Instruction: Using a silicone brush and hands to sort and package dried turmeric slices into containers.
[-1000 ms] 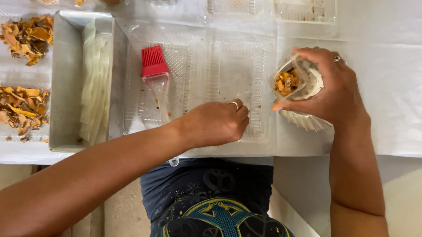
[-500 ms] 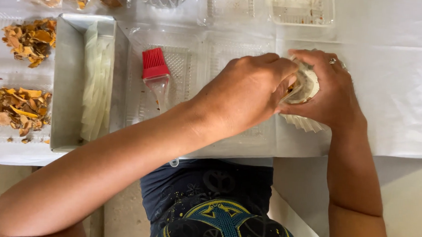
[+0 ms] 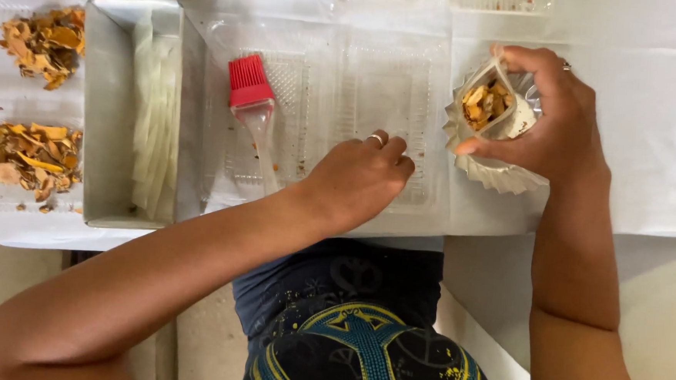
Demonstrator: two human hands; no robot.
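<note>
The left hand [image 3: 358, 179] lay palm-down near the middle, fingers curled under, its forearm stretching back toward the near left. The right hand [image 3: 546, 116] was raised at the far right, fingers and thumb cupped closed, forearm running straight back.

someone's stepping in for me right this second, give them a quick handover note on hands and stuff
Right hand: holds a small paper cup of orange-brown pieces above a stack of white paper liners.
Left hand: fingers curled, resting on the clear plastic tray; whether it pinches anything cannot be told.
Around: red silicone brush lies on the tray; metal pan holds pale strips; two piles of dried orange pieces far left.
Done: the cup holds some filling.
Left: the liners in the stack look unfilled.
</note>
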